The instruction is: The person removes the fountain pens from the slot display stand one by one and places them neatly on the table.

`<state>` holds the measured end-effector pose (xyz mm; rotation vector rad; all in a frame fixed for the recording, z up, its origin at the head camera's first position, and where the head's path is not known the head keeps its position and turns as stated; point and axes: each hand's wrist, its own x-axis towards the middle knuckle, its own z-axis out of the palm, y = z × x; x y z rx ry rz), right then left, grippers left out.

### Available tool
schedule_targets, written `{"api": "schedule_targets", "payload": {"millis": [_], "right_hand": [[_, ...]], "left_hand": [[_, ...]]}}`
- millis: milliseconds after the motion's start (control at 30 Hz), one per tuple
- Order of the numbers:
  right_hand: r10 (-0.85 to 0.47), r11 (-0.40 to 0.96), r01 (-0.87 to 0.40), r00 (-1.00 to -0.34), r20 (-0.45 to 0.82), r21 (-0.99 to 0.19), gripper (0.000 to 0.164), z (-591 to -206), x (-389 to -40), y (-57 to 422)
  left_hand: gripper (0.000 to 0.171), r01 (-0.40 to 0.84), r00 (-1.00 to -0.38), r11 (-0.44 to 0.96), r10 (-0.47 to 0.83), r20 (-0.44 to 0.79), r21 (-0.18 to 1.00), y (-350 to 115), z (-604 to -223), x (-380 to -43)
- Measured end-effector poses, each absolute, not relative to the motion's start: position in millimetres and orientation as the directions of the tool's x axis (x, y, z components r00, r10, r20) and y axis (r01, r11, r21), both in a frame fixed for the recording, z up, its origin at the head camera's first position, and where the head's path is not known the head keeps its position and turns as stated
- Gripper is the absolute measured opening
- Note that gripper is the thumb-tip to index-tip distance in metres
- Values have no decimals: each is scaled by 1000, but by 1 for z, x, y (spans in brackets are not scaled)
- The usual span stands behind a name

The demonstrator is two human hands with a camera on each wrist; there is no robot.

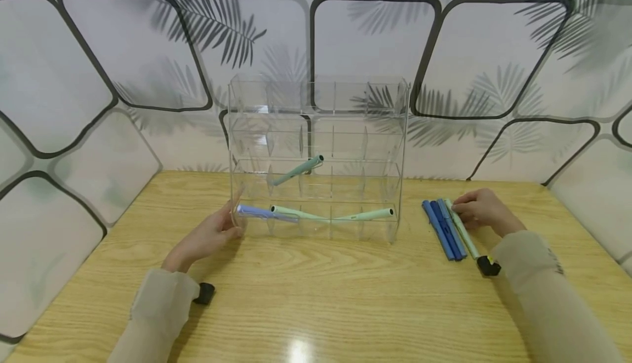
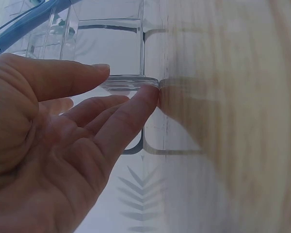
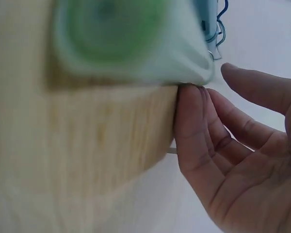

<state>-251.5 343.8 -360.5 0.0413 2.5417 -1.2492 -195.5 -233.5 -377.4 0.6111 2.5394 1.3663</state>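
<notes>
A clear acrylic rack point(image 1: 316, 193) with several tiers stands at the middle back of the table. My left hand point(image 1: 212, 237) touches its left side panel near the bottom, fingers nearly straight; the left wrist view shows fingertips against the panel's edge. The bottom tier bears a lavender pen point(image 1: 254, 211) and two light green pens point(image 1: 365, 215). A grey-green pen point(image 1: 298, 169) lies slanted one tier up. On the right, my right hand point(image 1: 486, 211) touches a light green pen point(image 1: 461, 228) on the table. The right wrist view shows fingertips against it and the thumb apart.
Three blue pens point(image 1: 436, 228) lie side by side left of the light green pen, right of the rack. The wooden table point(image 1: 316, 291) extends in front. A patterned wall covering point(image 1: 375, 50) rises behind the rack and along both sides.
</notes>
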Motion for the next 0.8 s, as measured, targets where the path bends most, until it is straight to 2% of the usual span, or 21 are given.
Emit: {"api": "schedule_targets", "payload": {"millis": [233,567,800], "right_hand": [[-119,568,163,-953,-277,-806,48,-353,-249,349],[-148,490,54,-979,-144,-870,50,-327,-239,343],[-174,404,-24,-983,-51,-915,26,-308,-231,328]], "left_hand": [[85,258,-900,493,436,20,831,-235,-379,-196],[84,270,-898,487,438,35,831,-234,-378,-197],[84,270,-901,502,433,32,822,-233,-378,-197]]}}
